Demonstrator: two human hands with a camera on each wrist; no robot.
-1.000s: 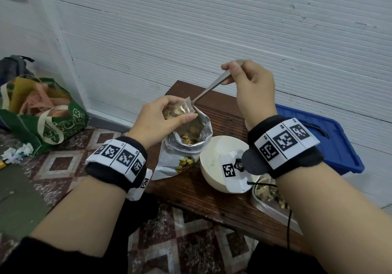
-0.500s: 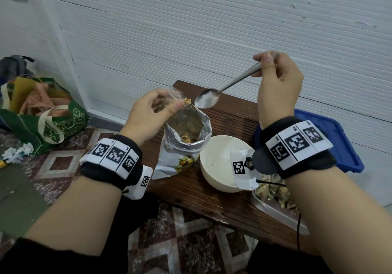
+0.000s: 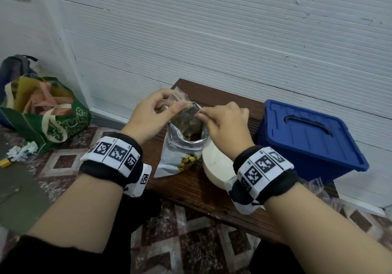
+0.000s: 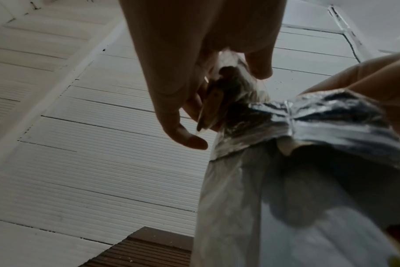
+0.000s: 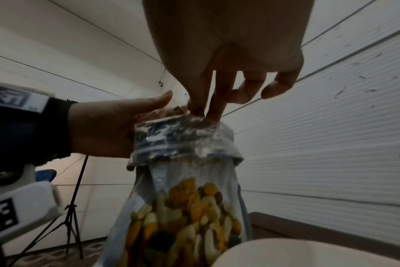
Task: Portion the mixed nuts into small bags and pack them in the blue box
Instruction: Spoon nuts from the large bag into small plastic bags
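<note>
The small clear bag (image 3: 179,104) with a few nuts in it is held above the open mouth of the big nut pouch (image 3: 183,146), which stands upright on the brown surface (image 3: 191,189) with its silver top rolled down. The left hand (image 3: 152,114) pinches the small bag's left edge between thumb and fingers. The right hand (image 3: 224,125) has its thumb and forefinger pressed together at the small bag's right edge, just over the pouch rim; its other fingers are loosely curled. No spoon can be seen in either hand.

A white bowl (image 3: 214,167) sits on the surface just right of the pouch, touching it and partly hidden by the right wrist. The blue box (image 3: 307,138) stands further right with its lid on, and some empty clear bags (image 3: 318,186) lie near its front corner. On the tiled floor to the left rests a green shopping bag (image 3: 55,123).
</note>
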